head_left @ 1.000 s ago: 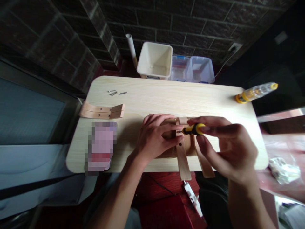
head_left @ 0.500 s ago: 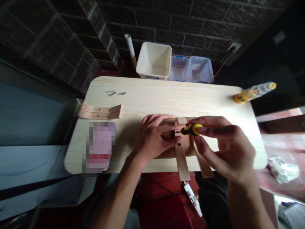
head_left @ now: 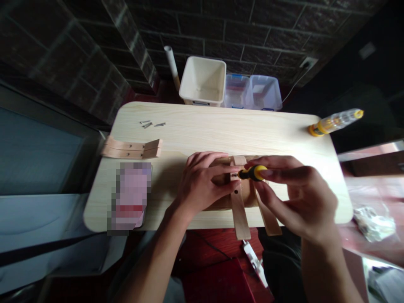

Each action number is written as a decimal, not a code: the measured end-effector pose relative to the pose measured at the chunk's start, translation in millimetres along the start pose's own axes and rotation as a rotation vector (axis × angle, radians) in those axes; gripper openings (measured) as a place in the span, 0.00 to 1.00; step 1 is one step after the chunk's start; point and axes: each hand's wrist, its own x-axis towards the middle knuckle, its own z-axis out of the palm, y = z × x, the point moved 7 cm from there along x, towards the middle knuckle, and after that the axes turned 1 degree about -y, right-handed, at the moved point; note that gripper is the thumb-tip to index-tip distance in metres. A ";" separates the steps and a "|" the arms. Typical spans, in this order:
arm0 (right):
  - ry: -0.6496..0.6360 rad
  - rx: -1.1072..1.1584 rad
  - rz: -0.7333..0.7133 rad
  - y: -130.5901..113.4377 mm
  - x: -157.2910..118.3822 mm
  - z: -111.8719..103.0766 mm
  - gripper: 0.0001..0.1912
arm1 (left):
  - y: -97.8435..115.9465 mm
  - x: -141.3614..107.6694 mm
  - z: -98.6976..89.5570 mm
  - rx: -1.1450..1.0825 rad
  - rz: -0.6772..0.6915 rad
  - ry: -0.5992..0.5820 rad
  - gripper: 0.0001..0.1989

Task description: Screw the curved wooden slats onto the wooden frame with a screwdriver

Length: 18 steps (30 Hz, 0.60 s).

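My right hand is closed around the yellow-and-black handle of a screwdriver. The driver lies nearly level, its tip at a dark screw hole in a pale wooden strip. This strip crosses a rounded wooden piece and juts over the table's front edge. Over that piece my left hand is closed, thumb and forefinger reaching either side of the hole. A second dark hole shows lower on the strip. Another wooden strip runs alongside, partly hidden by my right hand.
Several screws lie at the table's back left. Curved wooden strips and a blurred-out pink object are on the left. A clear-and-yellow tube stands at the right. Beyond the back edge are a cream bin and clear boxes.
The whole view has shifted very slightly. Both hands, the screwdriver and the wooden pieces keep nearly the same places relative to each other.
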 end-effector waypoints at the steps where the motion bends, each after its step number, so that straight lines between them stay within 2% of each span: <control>1: -0.001 -0.005 -0.003 0.2 -0.1 -0.3 0.27 | 0.1 -0.1 0.0 0.003 0.003 0.001 0.12; 9: 0.000 -0.034 -0.004 -1.5 1.9 0.6 0.28 | -0.1 -0.6 0.1 0.003 0.006 0.001 0.11; 18: -0.027 -0.073 -0.039 -6.1 5.0 2.0 0.34 | 0.3 -0.2 0.0 -0.008 -0.014 -0.017 0.11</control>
